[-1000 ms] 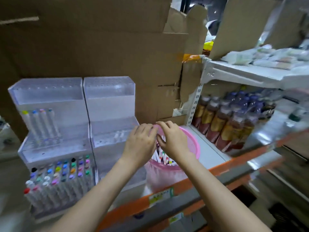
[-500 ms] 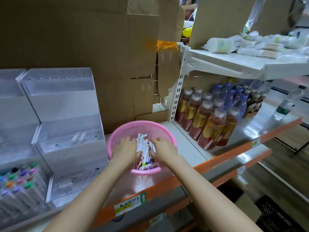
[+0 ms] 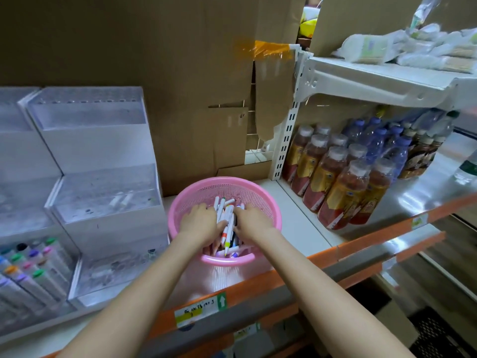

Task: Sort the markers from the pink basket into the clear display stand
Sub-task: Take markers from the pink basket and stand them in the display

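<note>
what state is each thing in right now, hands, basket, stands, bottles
left hand: down in the basket among the markers, grip hidden
right hand: down in the basket among the markers, grip hidden
round pink plastic basket: upright on the shelf, holding loose markers
white-barrelled markers: piled loose
near clear display stand: mostly unfilled
far-left clear stand: front rows filled with capped markers
brown drink bottles: upright, capped

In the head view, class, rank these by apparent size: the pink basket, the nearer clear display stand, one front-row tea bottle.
1. Clear display stand, clearly largest.
2. Pink basket.
3. Tea bottle, smallest.
The wide lens distorts, so this covers looks only.
</note>
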`<control>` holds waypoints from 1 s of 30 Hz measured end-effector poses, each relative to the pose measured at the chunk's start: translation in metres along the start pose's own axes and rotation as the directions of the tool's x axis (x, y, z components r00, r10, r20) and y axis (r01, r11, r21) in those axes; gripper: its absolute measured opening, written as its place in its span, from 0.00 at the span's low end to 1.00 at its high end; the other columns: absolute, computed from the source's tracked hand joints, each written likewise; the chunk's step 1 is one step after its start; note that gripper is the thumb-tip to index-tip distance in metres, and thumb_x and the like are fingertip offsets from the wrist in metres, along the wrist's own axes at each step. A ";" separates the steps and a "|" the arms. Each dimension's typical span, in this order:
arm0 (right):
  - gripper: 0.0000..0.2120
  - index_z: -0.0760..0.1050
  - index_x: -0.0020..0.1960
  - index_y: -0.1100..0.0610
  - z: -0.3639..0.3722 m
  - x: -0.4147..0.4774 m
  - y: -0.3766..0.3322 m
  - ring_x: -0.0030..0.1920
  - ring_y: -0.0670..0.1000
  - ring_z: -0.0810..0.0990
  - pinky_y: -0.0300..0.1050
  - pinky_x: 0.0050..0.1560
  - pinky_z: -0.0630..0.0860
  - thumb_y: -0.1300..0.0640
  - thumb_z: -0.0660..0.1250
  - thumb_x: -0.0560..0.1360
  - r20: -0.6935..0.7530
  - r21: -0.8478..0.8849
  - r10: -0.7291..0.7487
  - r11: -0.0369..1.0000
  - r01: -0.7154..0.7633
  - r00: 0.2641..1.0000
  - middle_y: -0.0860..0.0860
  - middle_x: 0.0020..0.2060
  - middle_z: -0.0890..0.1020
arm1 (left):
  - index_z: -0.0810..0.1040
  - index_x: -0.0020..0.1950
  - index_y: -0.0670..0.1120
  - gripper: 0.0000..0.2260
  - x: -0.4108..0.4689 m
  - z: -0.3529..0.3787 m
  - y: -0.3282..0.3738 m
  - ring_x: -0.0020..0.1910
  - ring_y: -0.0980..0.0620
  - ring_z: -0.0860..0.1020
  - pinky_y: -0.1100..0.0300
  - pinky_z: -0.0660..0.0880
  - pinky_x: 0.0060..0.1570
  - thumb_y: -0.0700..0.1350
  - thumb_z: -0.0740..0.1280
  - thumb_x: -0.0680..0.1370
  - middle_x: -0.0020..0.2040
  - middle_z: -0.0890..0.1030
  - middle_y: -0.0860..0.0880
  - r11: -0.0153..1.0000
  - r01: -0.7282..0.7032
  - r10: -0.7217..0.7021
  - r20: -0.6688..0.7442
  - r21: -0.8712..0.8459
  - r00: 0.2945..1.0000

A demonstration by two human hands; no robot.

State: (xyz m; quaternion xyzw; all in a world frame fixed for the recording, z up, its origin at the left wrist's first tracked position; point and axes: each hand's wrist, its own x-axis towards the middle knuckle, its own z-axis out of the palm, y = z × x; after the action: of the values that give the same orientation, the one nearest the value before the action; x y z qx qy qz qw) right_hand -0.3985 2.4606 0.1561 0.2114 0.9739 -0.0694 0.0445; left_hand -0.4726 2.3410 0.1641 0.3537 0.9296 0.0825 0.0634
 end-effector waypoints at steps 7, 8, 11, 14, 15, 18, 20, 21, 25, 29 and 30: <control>0.15 0.75 0.59 0.61 -0.007 0.000 -0.002 0.53 0.62 0.78 0.49 0.45 0.73 0.67 0.60 0.74 -0.063 0.095 0.020 0.995 -0.014 0.998 0.60 0.52 0.78 | 0.77 0.54 0.42 0.11 0.006 -0.003 0.004 0.47 0.46 0.77 0.57 0.71 0.43 0.48 0.68 0.76 0.52 0.78 0.43 0.987 0.063 -0.058 0.040 -0.146 0.998; 0.13 0.75 0.57 0.62 -0.008 0.000 -0.003 0.52 0.62 0.79 0.49 0.43 0.71 0.69 0.59 0.74 -0.065 0.114 0.036 0.993 -0.028 0.997 0.60 0.51 0.79 | 0.77 0.52 0.42 0.10 0.007 -0.003 0.005 0.46 0.47 0.78 0.57 0.72 0.41 0.47 0.68 0.76 0.50 0.79 0.44 0.982 0.070 -0.064 0.041 -0.174 0.997; 0.10 0.76 0.52 0.64 -0.009 -0.001 -0.004 0.50 0.62 0.79 0.49 0.42 0.70 0.69 0.58 0.75 -0.070 0.183 0.090 0.980 -0.076 0.994 0.61 0.48 0.80 | 0.77 0.51 0.43 0.09 0.008 -0.003 0.004 0.44 0.48 0.79 0.56 0.76 0.41 0.46 0.70 0.75 0.47 0.81 0.46 0.961 0.098 -0.088 0.050 -0.260 0.995; 0.10 0.77 0.51 0.62 -0.007 -0.002 -0.002 0.48 0.60 0.80 0.48 0.40 0.72 0.68 0.60 0.74 -0.075 0.168 0.155 0.976 -0.141 0.985 0.58 0.47 0.81 | 0.76 0.48 0.43 0.09 0.007 -0.003 0.003 0.44 0.47 0.79 0.55 0.76 0.42 0.47 0.71 0.74 0.45 0.80 0.46 0.957 0.102 -0.096 0.035 -0.272 0.995; 0.09 0.77 0.52 0.61 -0.007 -0.002 -0.002 0.47 0.58 0.80 0.46 0.39 0.70 0.67 0.61 0.74 -0.070 0.143 0.168 0.977 -0.157 0.983 0.57 0.47 0.81 | 0.75 0.48 0.43 0.09 0.008 -0.003 0.003 0.44 0.47 0.79 0.55 0.75 0.41 0.47 0.70 0.75 0.44 0.80 0.47 0.955 0.102 -0.097 0.031 -0.280 0.995; 0.11 0.76 0.54 0.59 -0.003 0.001 -0.002 0.48 0.59 0.80 0.45 0.38 0.68 0.65 0.62 0.73 -0.040 0.110 0.152 0.983 -0.147 0.988 0.56 0.48 0.81 | 0.76 0.47 0.43 0.10 0.009 -0.002 0.004 0.40 0.48 0.78 0.57 0.73 0.38 0.49 0.64 0.79 0.38 0.77 0.48 0.945 0.126 -0.120 0.036 -0.303 0.992; 0.10 0.76 0.53 0.59 -0.001 0.002 -0.001 0.49 0.59 0.80 0.44 0.37 0.67 0.64 0.61 0.74 -0.029 0.127 0.152 0.981 -0.147 0.988 0.56 0.48 0.81 | 0.77 0.48 0.41 0.10 0.010 -0.002 0.005 0.37 0.49 0.76 0.58 0.70 0.36 0.47 0.63 0.80 0.36 0.75 0.48 0.950 0.130 -0.122 0.046 -0.284 0.991; 0.10 0.76 0.53 0.59 -0.002 0.002 -0.001 0.49 0.59 0.81 0.44 0.37 0.67 0.65 0.60 0.74 -0.029 0.138 0.156 0.979 -0.150 0.987 0.56 0.47 0.81 | 0.77 0.48 0.41 0.09 0.010 -0.002 0.004 0.37 0.49 0.76 0.58 0.70 0.36 0.47 0.63 0.80 0.36 0.75 0.48 0.953 0.126 -0.117 0.052 -0.276 0.992; 0.06 0.71 0.47 0.58 -0.011 -0.002 0.001 0.44 0.58 0.77 0.46 0.38 0.67 0.68 0.59 0.75 -0.070 0.193 0.170 0.969 -0.154 0.983 0.56 0.45 0.79 | 0.74 0.47 0.44 0.07 0.010 -0.003 0.002 0.43 0.48 0.78 0.57 0.75 0.42 0.45 0.69 0.76 0.43 0.78 0.47 0.928 0.113 -0.095 0.067 -0.355 0.993; 0.10 0.68 0.38 0.56 -0.011 -0.001 0.000 0.38 0.56 0.75 0.45 0.32 0.67 0.68 0.58 0.75 -0.101 0.217 0.197 0.961 -0.172 0.975 0.51 0.34 0.74 | 0.75 0.51 0.44 0.06 0.010 -0.003 0.000 0.41 0.52 0.79 0.61 0.74 0.35 0.45 0.67 0.78 0.44 0.80 0.48 0.890 0.150 -0.135 0.066 -0.430 0.989; 0.08 0.71 0.40 0.57 -0.011 -0.001 -0.001 0.39 0.56 0.76 0.45 0.34 0.70 0.68 0.59 0.74 -0.096 0.228 0.193 0.959 -0.167 0.976 0.52 0.36 0.76 | 0.75 0.51 0.44 0.06 0.010 -0.003 -0.001 0.40 0.52 0.79 0.62 0.72 0.34 0.45 0.67 0.78 0.44 0.80 0.48 0.889 0.151 -0.139 0.060 -0.431 0.988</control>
State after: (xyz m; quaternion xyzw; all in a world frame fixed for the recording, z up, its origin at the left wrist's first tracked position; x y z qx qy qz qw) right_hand -0.3990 2.4608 0.1672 0.3067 0.9379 -0.1595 -0.0302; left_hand -0.4808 2.3470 0.1659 0.2612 0.9106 0.2778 0.1594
